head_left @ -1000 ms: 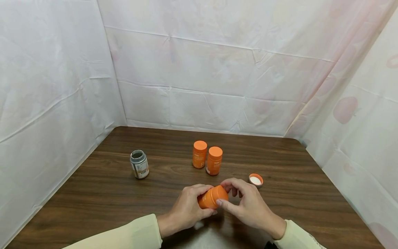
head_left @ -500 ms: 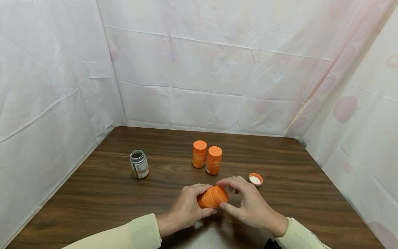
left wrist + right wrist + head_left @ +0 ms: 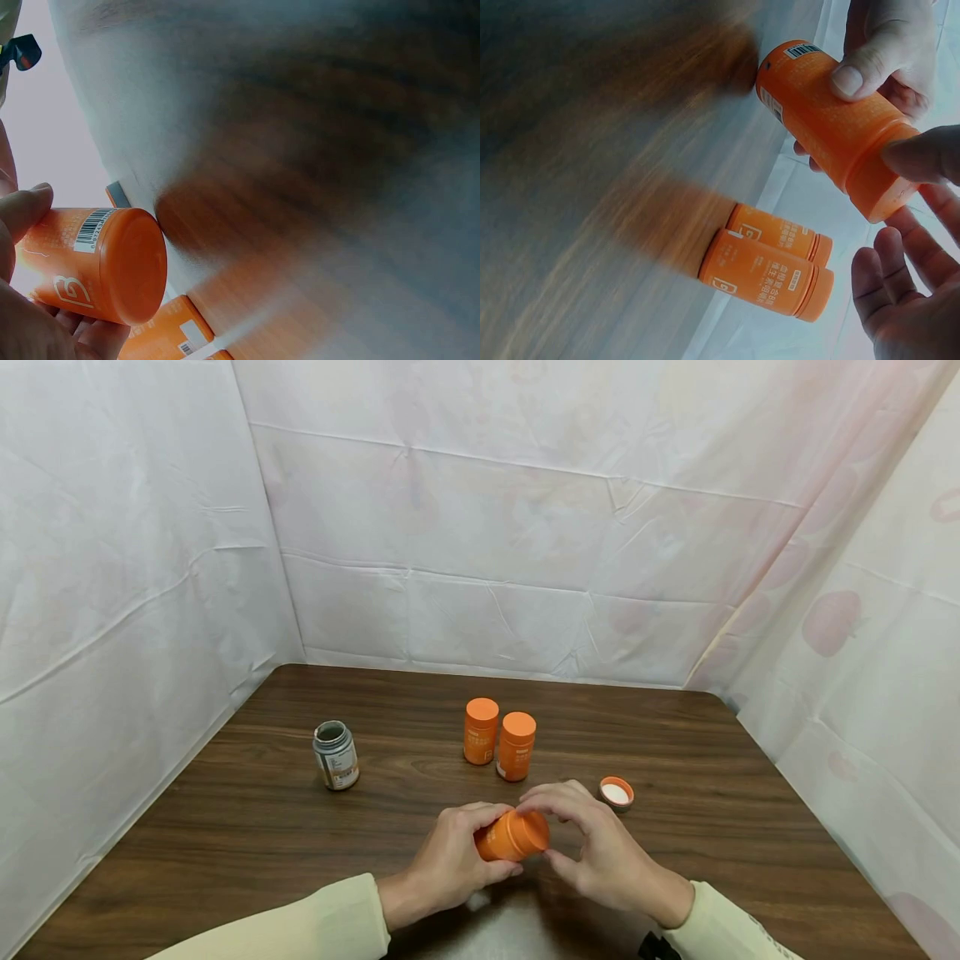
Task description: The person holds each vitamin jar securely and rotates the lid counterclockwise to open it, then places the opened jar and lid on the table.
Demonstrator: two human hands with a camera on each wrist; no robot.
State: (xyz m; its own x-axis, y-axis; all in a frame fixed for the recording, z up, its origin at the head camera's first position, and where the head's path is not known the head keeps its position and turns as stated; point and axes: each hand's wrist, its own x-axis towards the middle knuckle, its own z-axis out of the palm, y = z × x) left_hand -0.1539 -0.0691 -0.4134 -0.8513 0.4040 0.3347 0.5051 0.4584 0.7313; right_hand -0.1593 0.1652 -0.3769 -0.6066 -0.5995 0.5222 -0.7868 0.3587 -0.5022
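- Dark wood-grain table (image 3: 225, 843), head view: near its front, left hand (image 3: 448, 853) grips tilted orange cylindrical bottle (image 3: 492, 842), right hand (image 3: 606, 853) pinches its round cap (image 3: 533, 832); only here, open grey jar (image 3: 341, 766).
- Left wrist: bottle's base (image 3: 137, 266).
- Right wrist: right thumb (image 3: 924, 156) against cap.

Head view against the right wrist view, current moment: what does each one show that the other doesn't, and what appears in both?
Only the head view shows the lidless grey jar and the upturned orange-rimmed cap.

Only the right wrist view shows the barcode near the base of the held orange bottle.

Both show the left hand gripping that bottle, the right hand with its fingers at the lid, two other orange bottles, and the wood-grain table.
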